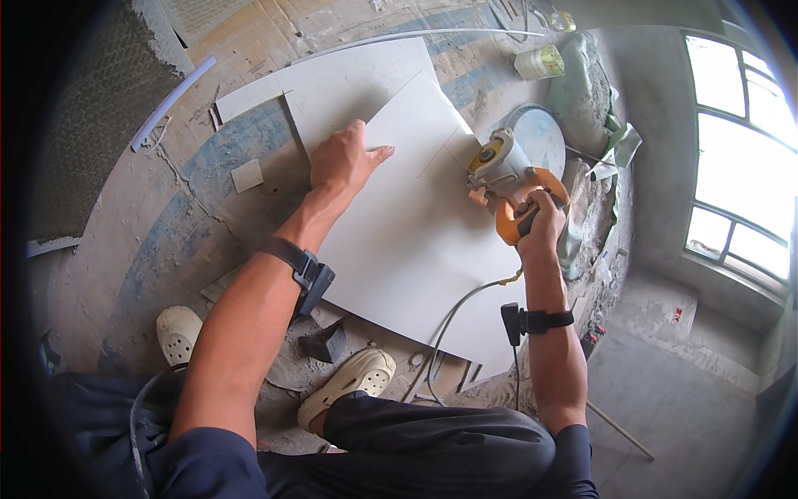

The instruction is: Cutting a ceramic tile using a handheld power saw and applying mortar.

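Note:
A large white tile (391,241) with thin pencil lines near its far right part lies in front of me, over another white tile (357,83). My left hand (342,162) is closed on its left edge, thumb on top; the other fingertips are hidden beneath. In my right hand (542,223) is the orange handle of a handheld power cutter (509,176), which sits at the tile's right edge. Its blade cannot be made out. From the handle a grey cord (465,301) runs across the tile toward my feet.
A round lidded bucket (539,140) stands just beyond the cutter, near a rubble sack (575,79) and a pale cup (540,63). A tile offcut (247,175) lies at left. A dark block (324,342) sits beside my shoe (353,384). At right are windows (740,141).

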`<state>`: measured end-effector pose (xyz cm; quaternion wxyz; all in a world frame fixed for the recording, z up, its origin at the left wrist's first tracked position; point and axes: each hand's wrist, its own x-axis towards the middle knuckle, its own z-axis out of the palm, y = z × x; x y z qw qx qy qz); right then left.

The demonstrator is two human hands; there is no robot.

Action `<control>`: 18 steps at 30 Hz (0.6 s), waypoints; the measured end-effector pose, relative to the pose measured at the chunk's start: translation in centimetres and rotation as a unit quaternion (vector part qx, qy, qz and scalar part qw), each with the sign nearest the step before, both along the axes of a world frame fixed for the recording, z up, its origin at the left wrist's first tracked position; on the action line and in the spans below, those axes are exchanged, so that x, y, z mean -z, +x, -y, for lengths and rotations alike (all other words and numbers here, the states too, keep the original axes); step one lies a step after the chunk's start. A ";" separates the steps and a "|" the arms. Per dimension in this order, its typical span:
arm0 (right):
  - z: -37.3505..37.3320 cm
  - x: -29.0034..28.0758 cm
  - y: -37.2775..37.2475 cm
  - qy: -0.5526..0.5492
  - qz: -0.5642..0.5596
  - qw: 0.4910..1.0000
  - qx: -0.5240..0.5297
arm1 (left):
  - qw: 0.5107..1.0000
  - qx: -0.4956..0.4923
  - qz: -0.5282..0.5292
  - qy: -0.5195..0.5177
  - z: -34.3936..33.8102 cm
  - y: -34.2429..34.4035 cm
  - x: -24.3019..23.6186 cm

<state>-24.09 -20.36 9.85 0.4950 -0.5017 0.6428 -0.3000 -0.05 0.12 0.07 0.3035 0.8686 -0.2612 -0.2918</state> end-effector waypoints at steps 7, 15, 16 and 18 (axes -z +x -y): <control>-0.1 0.3 -0.1 0.012 -0.004 1.000 0.003 | 1.000 0.009 0.020 0.016 -0.1 0.0 -0.2; 0.1 0.3 0.0 0.007 -0.015 1.000 0.003 | 1.000 -0.003 -0.005 0.005 0.0 0.0 -0.2; 0.0 0.2 0.1 0.007 -0.020 1.000 0.003 | 1.000 -0.003 -0.006 0.006 0.0 0.1 -0.2; -0.3 -0.1 0.2 0.007 -0.018 1.000 -0.003 | 1.000 -0.001 -0.005 0.004 0.0 0.1 -0.2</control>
